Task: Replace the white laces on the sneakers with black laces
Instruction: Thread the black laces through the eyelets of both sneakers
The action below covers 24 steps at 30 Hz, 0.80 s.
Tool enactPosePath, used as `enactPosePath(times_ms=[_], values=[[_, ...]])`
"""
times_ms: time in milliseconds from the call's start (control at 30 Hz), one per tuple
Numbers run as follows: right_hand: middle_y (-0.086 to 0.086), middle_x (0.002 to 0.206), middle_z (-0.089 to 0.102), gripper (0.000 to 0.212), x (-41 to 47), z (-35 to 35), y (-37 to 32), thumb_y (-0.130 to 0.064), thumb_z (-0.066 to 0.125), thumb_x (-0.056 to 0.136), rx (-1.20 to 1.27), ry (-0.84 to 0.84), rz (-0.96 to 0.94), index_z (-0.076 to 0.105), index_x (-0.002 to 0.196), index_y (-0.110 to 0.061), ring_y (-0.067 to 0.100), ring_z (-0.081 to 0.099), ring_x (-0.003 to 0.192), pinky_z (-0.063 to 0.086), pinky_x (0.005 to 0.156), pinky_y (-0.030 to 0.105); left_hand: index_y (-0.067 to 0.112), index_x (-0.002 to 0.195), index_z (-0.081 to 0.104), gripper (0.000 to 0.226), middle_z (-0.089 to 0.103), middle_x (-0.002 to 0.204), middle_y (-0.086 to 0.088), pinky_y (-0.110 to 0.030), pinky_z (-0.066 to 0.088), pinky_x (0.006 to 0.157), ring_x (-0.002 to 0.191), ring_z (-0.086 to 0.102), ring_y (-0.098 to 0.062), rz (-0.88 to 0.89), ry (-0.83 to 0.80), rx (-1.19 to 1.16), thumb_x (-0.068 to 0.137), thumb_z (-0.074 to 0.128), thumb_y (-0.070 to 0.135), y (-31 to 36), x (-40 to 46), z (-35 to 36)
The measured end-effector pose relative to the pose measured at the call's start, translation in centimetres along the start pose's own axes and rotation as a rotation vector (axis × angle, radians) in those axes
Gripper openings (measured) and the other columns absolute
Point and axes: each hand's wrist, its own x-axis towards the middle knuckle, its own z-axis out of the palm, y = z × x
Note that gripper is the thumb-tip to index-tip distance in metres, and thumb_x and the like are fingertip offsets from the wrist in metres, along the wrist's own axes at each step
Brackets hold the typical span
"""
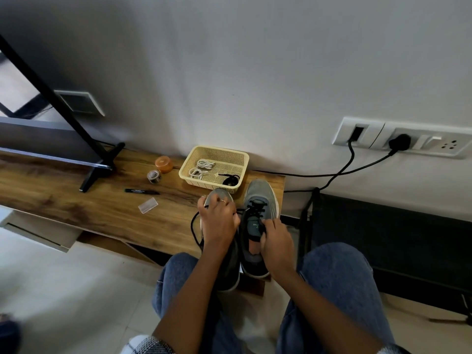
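Note:
Two grey sneakers stand side by side at the right end of a wooden bench (76, 198), toes toward the wall. The right sneaker (259, 200) has a black lace (255, 209) threaded through its lower eyelets. My left hand (218, 221) lies over the left sneaker (219, 194) and pinches one end of that lace; a black loop hangs to its left (194, 226). My right hand (277, 245) pinches the other lace end beside the right sneaker's tongue. White laces (203, 167) lie coiled in a yellow basket (242, 159) behind the shoes.
In the basket also lies a dark lace (229, 178). On the bench sit an orange lid (164, 164), a tape roll (154, 176), a black marker (141, 191) and a clear packet (148, 205). A TV stand leg (102, 167) stands left. Cables run from wall sockets (401, 141).

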Motion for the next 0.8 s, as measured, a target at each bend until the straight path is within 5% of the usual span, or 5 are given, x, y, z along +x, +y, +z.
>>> enactPosePath(times_ms=[133,300,433,633,800], values=[[0.011,0.092,0.061,0.03,0.0,0.0,0.2,-0.001,0.071,0.072,-0.005,-0.013,-0.003,0.064,0.101,-0.008,0.03,0.06,0.08,0.053,0.063,0.04,0.02,0.084,0.067,0.013,0.066,0.083,0.005,-0.042,0.019,0.098,0.101,0.055,-0.019,-0.001,-0.012,-0.081,0.076,0.068,0.03,0.5,-0.2,0.2],[0.012,0.093,0.061,0.032,0.0,0.1,0.3,-0.001,0.07,0.072,-0.003,-0.014,-0.019,0.064,0.102,-0.008,0.03,0.06,0.081,0.052,0.064,0.041,0.025,0.11,0.064,0.039,0.067,0.107,0.003,-0.04,0.016,0.102,0.116,0.044,-0.019,-0.044,-0.247,-0.251,0.102,0.03,0.041,0.1,0.8,0.2],[0.011,0.089,0.061,0.033,0.0,0.0,0.2,0.0,0.073,0.068,-0.007,-0.001,-0.029,0.065,0.099,-0.008,0.03,0.06,0.078,0.052,0.061,0.039,0.024,0.113,0.063,0.041,0.065,0.113,-0.003,-0.043,0.017,0.106,0.124,0.04,-0.023,-0.105,-0.391,-0.266,0.104,0.026,0.039,0.3,1.7,0.3],[0.011,0.089,0.062,0.033,0.0,-0.1,0.3,0.0,0.075,0.068,-0.007,-0.007,-0.026,0.065,0.098,-0.009,0.03,0.06,0.078,0.052,0.061,0.04,0.023,0.069,0.052,0.044,0.062,0.096,-0.001,-0.043,0.018,0.109,0.127,0.038,-0.026,-0.136,-0.561,-0.311,0.098,0.037,0.052,0.0,2.5,0.2],[0.012,0.091,0.061,0.026,0.1,0.0,0.1,-0.001,0.069,0.074,-0.02,-0.016,0.001,0.064,0.099,-0.008,0.03,0.059,0.08,0.052,0.063,0.041,0.019,0.062,0.049,0.044,0.058,0.079,0.0,-0.032,0.016,0.094,0.108,0.043,-0.021,-0.199,-0.543,-0.472,0.097,0.045,0.045,-0.3,2.3,0.0]])
